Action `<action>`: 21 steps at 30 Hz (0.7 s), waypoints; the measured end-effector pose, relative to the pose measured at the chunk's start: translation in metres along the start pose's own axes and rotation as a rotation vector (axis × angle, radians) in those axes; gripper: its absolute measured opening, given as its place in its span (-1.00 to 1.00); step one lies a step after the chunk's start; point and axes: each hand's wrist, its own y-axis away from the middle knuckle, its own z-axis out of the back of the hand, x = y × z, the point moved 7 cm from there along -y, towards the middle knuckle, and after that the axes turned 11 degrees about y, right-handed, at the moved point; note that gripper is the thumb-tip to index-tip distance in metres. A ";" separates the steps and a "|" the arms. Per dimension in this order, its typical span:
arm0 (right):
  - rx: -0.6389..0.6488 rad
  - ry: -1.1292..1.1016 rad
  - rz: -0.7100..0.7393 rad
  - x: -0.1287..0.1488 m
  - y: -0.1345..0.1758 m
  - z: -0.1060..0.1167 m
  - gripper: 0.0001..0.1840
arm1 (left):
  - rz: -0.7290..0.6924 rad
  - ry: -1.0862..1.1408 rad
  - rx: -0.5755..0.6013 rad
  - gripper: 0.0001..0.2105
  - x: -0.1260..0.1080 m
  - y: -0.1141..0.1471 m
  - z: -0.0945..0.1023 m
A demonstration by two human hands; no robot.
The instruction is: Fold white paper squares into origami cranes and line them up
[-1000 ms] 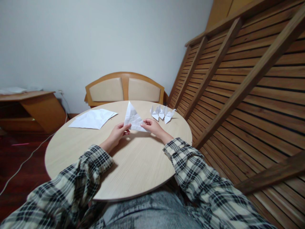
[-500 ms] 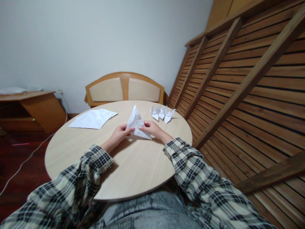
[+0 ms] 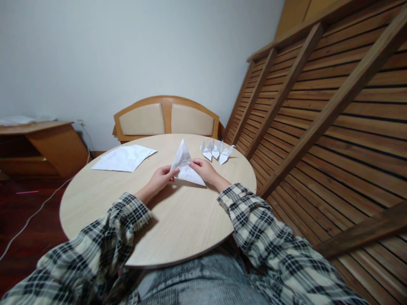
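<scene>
Over the table (image 3: 178, 220), the left hand (image 3: 161, 176) and right hand (image 3: 206, 170) hold a folded white paper (image 3: 182, 156) from opposite sides, probably to steady its creases; paper cranes (image 3: 215, 153) sit apart, presumably uncrushed.

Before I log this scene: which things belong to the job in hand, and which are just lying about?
In the job:
folded paper, in left hand and right hand
likely three paper figures and white stack

Lying about:
pale cable
pink strip on floor
slatted wooden panel
</scene>
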 end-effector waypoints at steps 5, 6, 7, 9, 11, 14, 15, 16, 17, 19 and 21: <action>-0.111 0.066 0.009 -0.001 -0.003 0.010 -0.64 | -0.011 -0.004 -0.027 -0.79 -0.002 -0.002 0.002; -0.125 0.064 0.009 -0.002 -0.004 0.011 -0.64 | -0.006 -0.006 -0.036 -0.79 -0.001 -0.002 0.003; -0.136 0.058 0.006 -0.003 -0.004 0.012 -0.64 | -0.003 -0.005 -0.049 -0.80 0.000 -0.002 0.004; -0.148 0.034 -0.010 -0.006 -0.005 0.012 -0.64 | -0.007 0.002 -0.083 -0.79 0.000 -0.002 0.008; -0.126 -0.014 -0.039 -0.009 -0.005 0.010 -0.65 | -0.015 0.025 -0.129 -0.78 0.001 -0.002 0.012; -0.011 -0.120 -0.103 -0.011 -0.004 0.000 -0.67 | 0.009 0.104 -0.215 -0.78 0.006 -0.003 0.022; 0.032 -0.154 -0.122 -0.011 -0.003 -0.004 -0.67 | 0.026 0.136 -0.247 -0.77 0.009 -0.003 0.025; 0.067 -0.183 -0.136 -0.010 -0.002 -0.007 -0.67 | 0.048 0.167 -0.277 -0.77 0.012 -0.003 0.028; 0.095 -0.207 -0.145 -0.009 -0.001 -0.009 -0.68 | 0.073 0.200 -0.303 -0.77 0.016 -0.004 0.030; 0.130 -0.243 -0.160 -0.006 0.002 -0.012 -0.69 | 0.121 0.261 -0.336 -0.79 0.023 -0.004 0.032; 0.151 -0.257 -0.169 -0.004 0.003 -0.013 -0.65 | 0.146 0.307 -0.348 -0.81 0.027 -0.005 0.033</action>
